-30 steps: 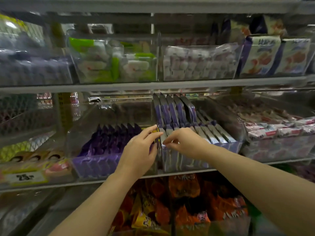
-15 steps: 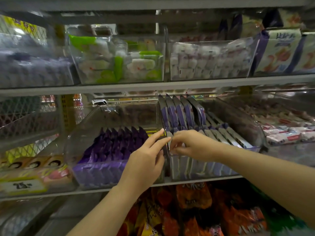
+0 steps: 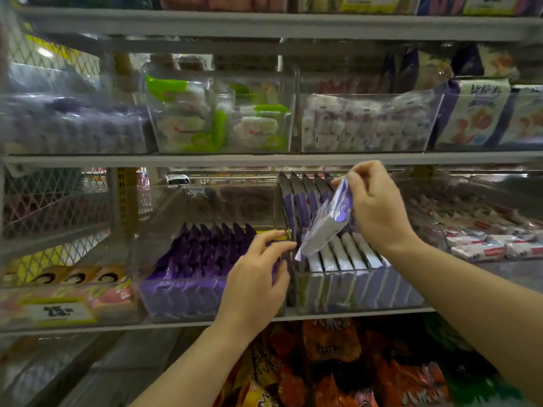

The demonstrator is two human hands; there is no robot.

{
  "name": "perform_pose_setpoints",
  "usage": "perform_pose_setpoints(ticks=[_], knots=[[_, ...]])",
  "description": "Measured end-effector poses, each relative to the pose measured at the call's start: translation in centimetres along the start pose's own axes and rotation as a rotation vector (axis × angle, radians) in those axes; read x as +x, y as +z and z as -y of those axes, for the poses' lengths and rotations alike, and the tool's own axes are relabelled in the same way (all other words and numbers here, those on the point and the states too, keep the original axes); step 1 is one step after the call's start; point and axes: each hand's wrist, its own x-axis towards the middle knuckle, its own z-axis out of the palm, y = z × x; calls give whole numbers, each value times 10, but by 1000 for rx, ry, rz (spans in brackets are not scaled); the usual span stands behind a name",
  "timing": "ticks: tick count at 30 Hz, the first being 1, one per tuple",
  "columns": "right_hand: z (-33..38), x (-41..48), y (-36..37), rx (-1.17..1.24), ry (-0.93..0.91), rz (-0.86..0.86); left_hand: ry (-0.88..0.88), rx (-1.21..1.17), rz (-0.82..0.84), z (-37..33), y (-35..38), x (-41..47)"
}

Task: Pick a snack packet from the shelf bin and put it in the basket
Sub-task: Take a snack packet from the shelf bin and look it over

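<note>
The pick is about half done. The right hand [image 3: 379, 210], at about 2 o'clock from the centre of the view, pinches the top end of a white-and-purple snack packet [image 3: 321, 230] between thumb and curled fingers. The packet hangs tilted, its lower end just above the row it belongs to, so it looks free of the shelf bin [image 3: 352, 292] or very nearly so. What remains is to carry it clear of the shelf and drop it in the basket, which is not in view.

The left hand [image 3: 252, 283], near 6 o'clock from the centre, holds nothing. Its fingers are mostly straight and relaxed, with the tips at the wall where two bins meet.

The clear shelf bin holds a row of matching white packets on edge, with darker purple ones upright behind them at 12 o'clock of the bin. At its 9 o'clock, a neighbouring clear bin [image 3: 152, 227] is packed with dark purple packets. On the shelf above, one bin [image 3: 223, 83] holds green-and-white packets and the next [image 3: 367, 83] small pale pieces. Orange bags [image 3: 332, 339] fill the shelf below, at 6 o'clock.
</note>
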Motion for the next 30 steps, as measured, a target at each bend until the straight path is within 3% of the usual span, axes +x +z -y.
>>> perform_pose_setpoints(ticks=[2, 4, 8, 10, 15, 18, 24, 30], knots=[[10, -16, -15, 45, -2, -60, -25, -115, -86, -15, -4, -5], [22, -39, -27, 135, 32, -87, -177, -302, -46, -31, -7, -13], [37, -99, -41, 317, 123, -96, -682, -689, 341, -59, -13, -33], [37, -135, -44, 357, 170, -51, -832, -909, 437, -68, -9, -49], [19, -212, -48, 494, 274, 151, -1047, -1254, 358, -73, -1, -102], [1, -237, -55, 486, 410, 287, -1110, -1241, 322, -63, 7, -133], [-47, -272, -50, 493, 958, 494, -1047, -934, 644, -50, 21, -182], [-66, -290, -46, 545, 1054, 424, -1041, -856, 796, -44, 45, -204]])
